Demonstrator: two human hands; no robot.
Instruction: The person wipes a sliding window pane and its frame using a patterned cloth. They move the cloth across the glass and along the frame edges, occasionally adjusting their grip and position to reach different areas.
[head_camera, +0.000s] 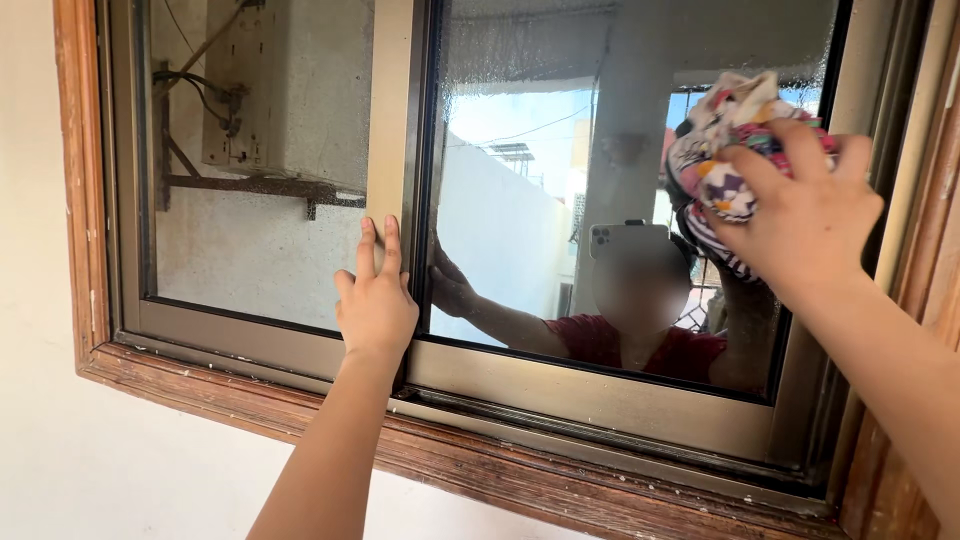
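1. The cloth (735, 150) is a crumpled rag of mixed colours: white, pink, purple and striped patches. It is bunched into a wad and pressed against the right-hand glass pane (530, 200), near that pane's upper right corner.
2. The right hand (800, 210) grips the cloth, fingers curled over the wad from behind.
3. The left hand (375, 300) lies flat on the metal centre post (392, 120) of the sliding window, fingers straight and close together, holding nothing.
4. The right pane carries a hazy film and fine droplets along its top edge; it mirrors the person's arm and red top.
5. Through the left pane (260, 150) a wall-mounted unit on a bracket, with cables, is visible.
6. A worn wooden frame (200, 385) surrounds the metal sashes; its sill is speckled.
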